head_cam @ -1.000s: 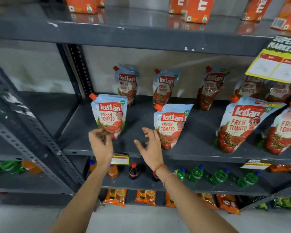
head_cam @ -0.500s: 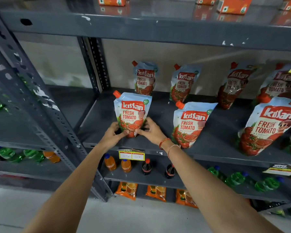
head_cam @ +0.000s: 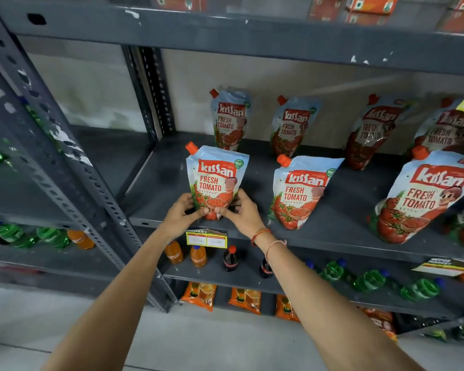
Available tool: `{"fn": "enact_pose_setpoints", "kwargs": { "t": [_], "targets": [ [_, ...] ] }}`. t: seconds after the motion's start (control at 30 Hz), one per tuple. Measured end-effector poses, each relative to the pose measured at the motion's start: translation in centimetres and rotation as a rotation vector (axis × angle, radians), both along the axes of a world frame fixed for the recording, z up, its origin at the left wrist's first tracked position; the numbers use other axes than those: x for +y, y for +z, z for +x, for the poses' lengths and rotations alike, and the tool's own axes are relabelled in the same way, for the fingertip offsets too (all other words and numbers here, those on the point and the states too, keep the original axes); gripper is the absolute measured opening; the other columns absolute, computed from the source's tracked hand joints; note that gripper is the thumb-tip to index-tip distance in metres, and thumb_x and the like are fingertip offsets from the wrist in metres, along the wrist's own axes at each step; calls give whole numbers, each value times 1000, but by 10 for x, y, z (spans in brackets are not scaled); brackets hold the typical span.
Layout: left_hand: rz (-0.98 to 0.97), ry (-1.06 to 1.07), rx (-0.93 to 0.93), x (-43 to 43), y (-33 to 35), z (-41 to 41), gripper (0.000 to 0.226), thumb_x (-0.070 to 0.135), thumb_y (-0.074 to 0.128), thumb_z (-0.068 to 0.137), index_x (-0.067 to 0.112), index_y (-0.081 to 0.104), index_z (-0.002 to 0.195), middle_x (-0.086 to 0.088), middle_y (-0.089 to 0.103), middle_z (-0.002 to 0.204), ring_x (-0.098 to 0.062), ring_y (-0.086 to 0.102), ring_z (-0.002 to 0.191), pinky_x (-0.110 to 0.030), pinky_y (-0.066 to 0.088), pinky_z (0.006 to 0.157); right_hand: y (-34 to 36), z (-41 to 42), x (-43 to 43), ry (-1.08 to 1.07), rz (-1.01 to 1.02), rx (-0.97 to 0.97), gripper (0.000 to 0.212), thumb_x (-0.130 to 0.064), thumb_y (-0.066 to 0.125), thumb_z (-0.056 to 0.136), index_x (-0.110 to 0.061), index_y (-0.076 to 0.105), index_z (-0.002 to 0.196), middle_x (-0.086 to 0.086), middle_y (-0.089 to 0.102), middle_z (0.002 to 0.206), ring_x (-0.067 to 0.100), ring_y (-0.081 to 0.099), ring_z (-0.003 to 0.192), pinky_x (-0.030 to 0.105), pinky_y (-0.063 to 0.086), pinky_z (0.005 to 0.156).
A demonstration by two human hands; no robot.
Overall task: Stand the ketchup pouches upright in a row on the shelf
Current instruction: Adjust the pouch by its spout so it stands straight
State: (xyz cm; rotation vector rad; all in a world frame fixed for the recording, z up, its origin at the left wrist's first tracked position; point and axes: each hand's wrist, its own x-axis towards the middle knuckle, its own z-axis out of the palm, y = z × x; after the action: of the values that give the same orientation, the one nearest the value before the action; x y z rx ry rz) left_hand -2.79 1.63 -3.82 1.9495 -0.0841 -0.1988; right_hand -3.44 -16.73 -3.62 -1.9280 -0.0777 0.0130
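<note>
Several Kissan ketchup pouches with orange caps stand on the dark grey shelf [head_cam: 340,236]. The front-left pouch [head_cam: 216,178] stands upright near the shelf's front edge. My left hand [head_cam: 182,214] and my right hand [head_cam: 241,212] both grip its base from either side, thumbs on its front. To its right stands a second front pouch [head_cam: 302,192], leaning slightly, and a larger-looking one [head_cam: 423,196] at the far right. Behind them a back row of pouches [head_cam: 231,119] leans against the wall.
A perforated steel upright [head_cam: 73,167] rises at the left, with another shelf bay beyond it. A price tag [head_cam: 206,239] hangs under my hands. Drink bottles [head_cam: 231,259] fill the shelf below, orange packets [head_cam: 198,295] lower still. Orange cartons sit on the top shelf.
Both hands went from hovering open in front of the shelf to gripping the base of the front-left pouch. The view has shifted left and closer.
</note>
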Motion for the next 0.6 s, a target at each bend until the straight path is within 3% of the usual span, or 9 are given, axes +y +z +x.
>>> {"fn": "enact_pose_setpoints", "kwargs": {
  "t": [0.27,0.43,0.6],
  "targets": [
    [62,27,-2,-3,5,-8,50,25,66,83,10,45,125,-11,56,131,-25,50,124,-43,38,108,3,-6,-3,-20,-30,10,51,-24,76,76,-5,53,117,13,64,116,13,56,98,24,46,89],
    [142,151,-70,-14,11,-21,56,27,65,84,9,43,133,-12,53,136,-25,48,127,-35,37,105,2,-17,-3,-126,-113,-10,53,-30,75,77,-4,56,118,14,63,117,22,60,107,31,50,93],
    [204,252,-119,-17,20,-38,42,20,62,87,5,52,125,-13,63,124,-23,58,116,-25,42,94,8,-35,-8,-142,-257,-64,37,-27,61,88,-1,60,115,17,64,112,27,61,104,38,50,94]
  ]
}}
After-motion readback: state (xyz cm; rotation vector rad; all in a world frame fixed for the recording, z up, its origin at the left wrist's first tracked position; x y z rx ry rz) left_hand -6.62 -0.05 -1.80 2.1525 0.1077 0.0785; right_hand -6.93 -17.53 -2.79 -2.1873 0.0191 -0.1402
